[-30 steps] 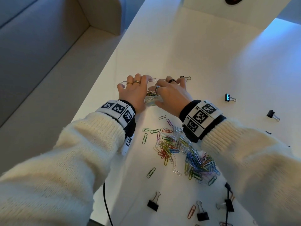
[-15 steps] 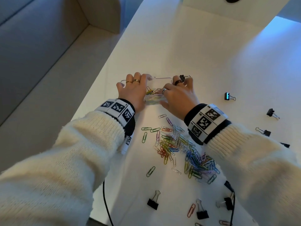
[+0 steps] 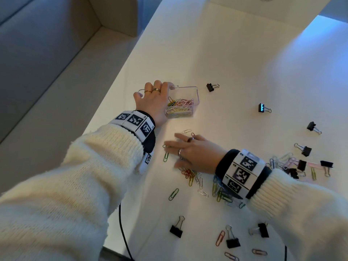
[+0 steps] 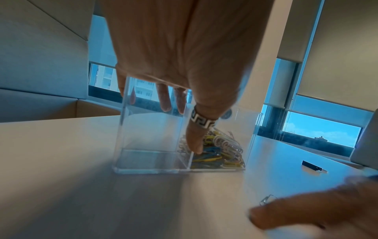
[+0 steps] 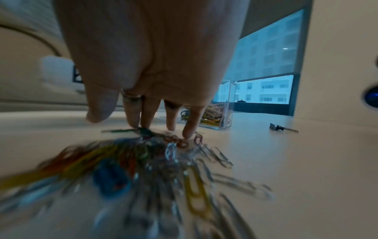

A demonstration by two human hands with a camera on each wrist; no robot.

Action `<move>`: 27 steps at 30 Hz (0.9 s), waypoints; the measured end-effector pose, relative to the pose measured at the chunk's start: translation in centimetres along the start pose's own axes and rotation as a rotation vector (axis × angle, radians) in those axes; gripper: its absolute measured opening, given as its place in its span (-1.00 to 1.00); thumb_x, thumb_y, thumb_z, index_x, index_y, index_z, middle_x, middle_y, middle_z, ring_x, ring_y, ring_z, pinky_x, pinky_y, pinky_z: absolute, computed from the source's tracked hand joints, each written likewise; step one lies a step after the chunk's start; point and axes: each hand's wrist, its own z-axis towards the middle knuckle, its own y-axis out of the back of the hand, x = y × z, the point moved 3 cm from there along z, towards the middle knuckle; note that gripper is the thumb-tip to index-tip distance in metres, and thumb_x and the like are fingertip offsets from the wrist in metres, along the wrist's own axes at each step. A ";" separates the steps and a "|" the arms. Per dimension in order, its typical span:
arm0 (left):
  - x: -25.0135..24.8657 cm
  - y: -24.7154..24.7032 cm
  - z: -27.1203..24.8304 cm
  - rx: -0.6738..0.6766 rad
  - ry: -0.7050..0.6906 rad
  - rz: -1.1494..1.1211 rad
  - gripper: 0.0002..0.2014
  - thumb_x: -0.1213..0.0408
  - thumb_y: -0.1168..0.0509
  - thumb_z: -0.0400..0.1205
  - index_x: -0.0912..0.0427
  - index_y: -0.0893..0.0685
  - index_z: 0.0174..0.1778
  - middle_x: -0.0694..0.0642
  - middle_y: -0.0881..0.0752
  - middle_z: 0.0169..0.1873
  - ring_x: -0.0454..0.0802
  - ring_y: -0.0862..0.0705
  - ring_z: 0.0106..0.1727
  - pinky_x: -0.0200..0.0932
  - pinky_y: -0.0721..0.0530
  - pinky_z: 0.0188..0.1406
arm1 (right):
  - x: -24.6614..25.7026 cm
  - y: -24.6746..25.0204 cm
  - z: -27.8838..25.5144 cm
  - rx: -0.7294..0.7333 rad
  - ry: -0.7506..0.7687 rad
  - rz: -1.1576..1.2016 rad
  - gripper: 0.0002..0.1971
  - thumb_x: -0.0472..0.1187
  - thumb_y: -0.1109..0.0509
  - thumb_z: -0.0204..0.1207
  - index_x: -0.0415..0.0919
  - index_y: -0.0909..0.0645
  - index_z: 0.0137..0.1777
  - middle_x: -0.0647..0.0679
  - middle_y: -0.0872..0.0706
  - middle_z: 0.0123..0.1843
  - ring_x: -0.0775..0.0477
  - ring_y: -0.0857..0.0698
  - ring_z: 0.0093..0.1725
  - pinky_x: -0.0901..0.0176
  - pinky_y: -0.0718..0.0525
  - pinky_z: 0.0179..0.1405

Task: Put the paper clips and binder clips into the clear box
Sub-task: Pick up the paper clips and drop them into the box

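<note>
The clear box [image 3: 194,95] [image 4: 143,129] [image 5: 228,113] stands on the white table, and its right compartment holds coloured paper clips [image 3: 180,108]. My left hand [image 3: 160,95] [image 4: 190,103] grips the box: the fingers hang over the far wall and the thumb reaches inside along the divider. Nearer to me, my right hand [image 3: 178,152] [image 5: 143,122] lies with straight, spread fingers on the loose pile of paper clips [image 3: 190,174] [image 5: 163,161]. Black binder clips [image 3: 211,87] [image 3: 262,108] [image 3: 177,230] lie scattered on the table.
Several more binder clips [image 3: 303,149] and paper clips [image 3: 282,161] lie at the right behind my right wrist. A black cable [image 3: 122,232] runs off the near table edge. The table's left edge [image 3: 120,76] drops to a grey bench. A white panel [image 3: 263,14] stands at the back.
My right hand has left the box and come back toward me onto the clip pile. The left hand stays on the box, whose clips now show.
</note>
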 end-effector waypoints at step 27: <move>-0.1 0.0 -0.1 0.002 0.012 0.017 -0.27 0.14 -0.38 0.46 0.04 -0.15 0.50 0.14 -0.33 0.28 0.12 -0.28 0.32 0.08 -0.30 0.15 | -1.9 -1.2 -2.1 -0.051 -0.281 0.537 -0.84 -0.20 -0.39 0.49 -0.16 -0.67 0.05 0.00 -0.53 0.04 0.10 -0.49 -0.04 0.38 -0.48 0.03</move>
